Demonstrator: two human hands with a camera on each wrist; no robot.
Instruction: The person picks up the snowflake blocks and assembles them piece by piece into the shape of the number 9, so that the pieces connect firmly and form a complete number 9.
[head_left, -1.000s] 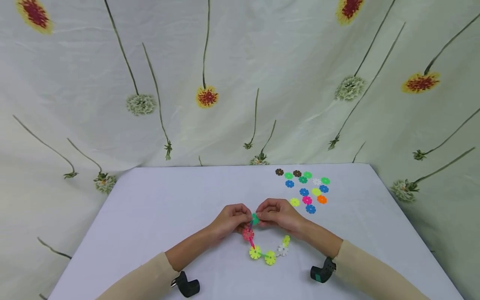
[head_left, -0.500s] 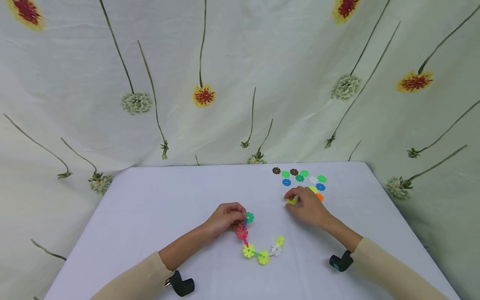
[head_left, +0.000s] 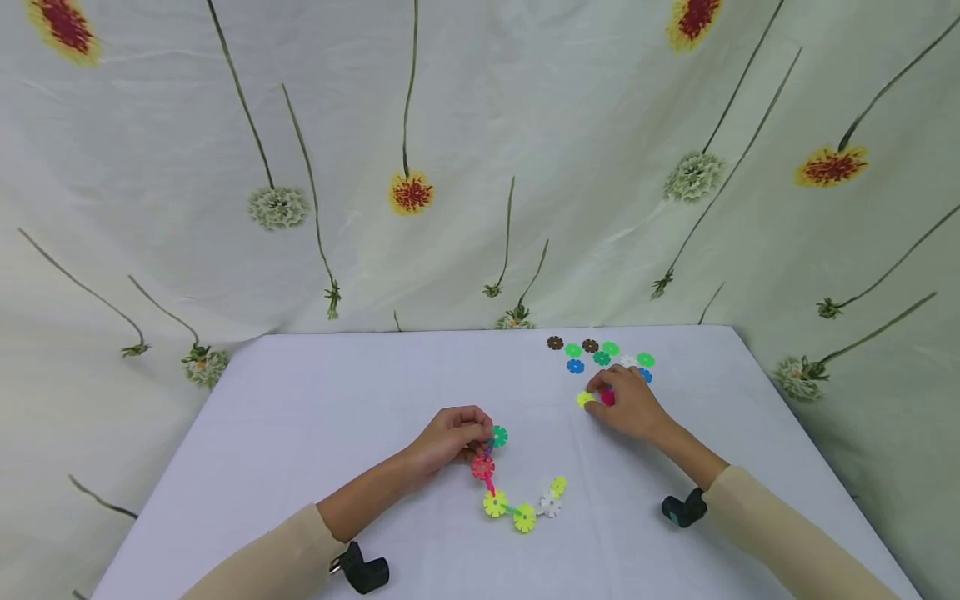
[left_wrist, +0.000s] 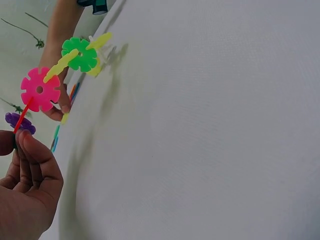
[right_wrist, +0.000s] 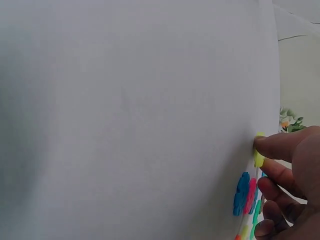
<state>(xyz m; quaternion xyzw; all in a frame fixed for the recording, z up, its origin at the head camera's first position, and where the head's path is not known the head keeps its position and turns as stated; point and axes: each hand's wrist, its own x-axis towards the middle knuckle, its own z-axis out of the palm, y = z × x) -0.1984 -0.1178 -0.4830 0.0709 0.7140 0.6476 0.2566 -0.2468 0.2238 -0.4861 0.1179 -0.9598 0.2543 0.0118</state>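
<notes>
A curved chain of interlocking flower discs hangs from my left hand (head_left: 453, 437), whose thumb and fingers pinch its upper end. Beside those fingertips are a green disc (head_left: 500, 435) and a purple disc (left_wrist: 20, 123). Further along come a pink disc (left_wrist: 40, 90), yellow discs (head_left: 495, 503), a pale green one (left_wrist: 80, 54) and a white one (head_left: 551, 504). Right of the chain, my right hand (head_left: 628, 404) pinches a loose yellow disc (right_wrist: 259, 150) between thumb and index finger, low over the table. A pink disc (head_left: 608, 398) lies under that hand, partly covered.
Loose discs are scattered at the table's back right, among them brown (head_left: 555, 342), green (head_left: 646, 360) and blue (head_left: 575, 367) ones. The white table (head_left: 337, 400) has its far edge against a flower-printed cloth (head_left: 465, 125).
My right hand has left the chain's green disc and reached right to the loose discs, where it now pinches a yellow one. The left hand keeps its grip on the chain.
</notes>
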